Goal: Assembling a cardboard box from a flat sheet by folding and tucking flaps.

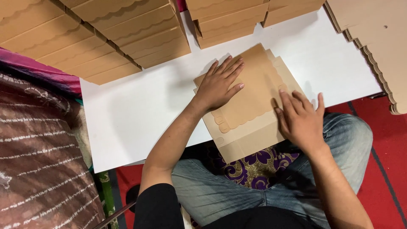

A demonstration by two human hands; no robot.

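Both palms press a flat scallop-edged cardboard box blank (250, 106) onto the white board (140, 110): left hand (220, 85) fingers spread on top, right hand (301, 118) flat on its edge.

Tan brown cardboard sheet (250, 99) with a scalloped flap edge, on a plain white board (140, 110); same tan on the stacked boxes (114, 38) and the scalloped flat stack (377, 38). Faded blue jeans (347, 140), black sleeve (159, 208). Purple cloth (254, 167) with a gold floral pattern. Red floor mat (388, 169) with dark lines. Brown fabric (38, 161) with broken white stripes, pink band (42, 70) above
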